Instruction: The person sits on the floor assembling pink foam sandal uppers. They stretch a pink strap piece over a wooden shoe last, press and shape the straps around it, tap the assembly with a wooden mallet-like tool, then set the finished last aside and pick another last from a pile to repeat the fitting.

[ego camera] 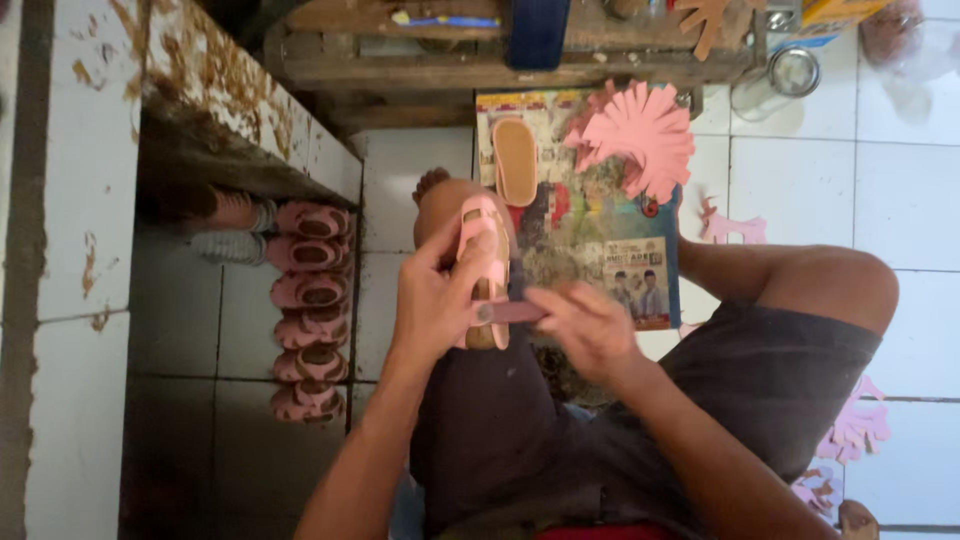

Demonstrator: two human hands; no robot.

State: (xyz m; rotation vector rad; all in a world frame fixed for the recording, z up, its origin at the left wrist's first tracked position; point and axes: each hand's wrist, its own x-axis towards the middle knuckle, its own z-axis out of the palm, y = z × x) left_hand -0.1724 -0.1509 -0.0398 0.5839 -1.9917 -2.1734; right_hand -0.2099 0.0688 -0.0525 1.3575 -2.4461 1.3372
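Note:
My left hand [435, 300] grips a small pink sandal [487, 262] and steadies it on my left knee. My right hand [590, 328] pinches a thin dark strip-like tool [512, 313] and presses its tip against the sandal's heel end. A loose tan insole with a pink rim [516, 160] lies just beyond the sandal on a printed poster [600, 240] spread over the floor. A stack of pink fan-shaped cutouts [640, 138] rests on the poster's far right corner.
A row of several finished pink sandals [310, 310] lies under a tiled ledge [240, 100] at the left. A wooden bench [520, 50] stands ahead. Pink foam scraps [855, 430] litter the white tiled floor at the right, near a clear glass jar [793, 72].

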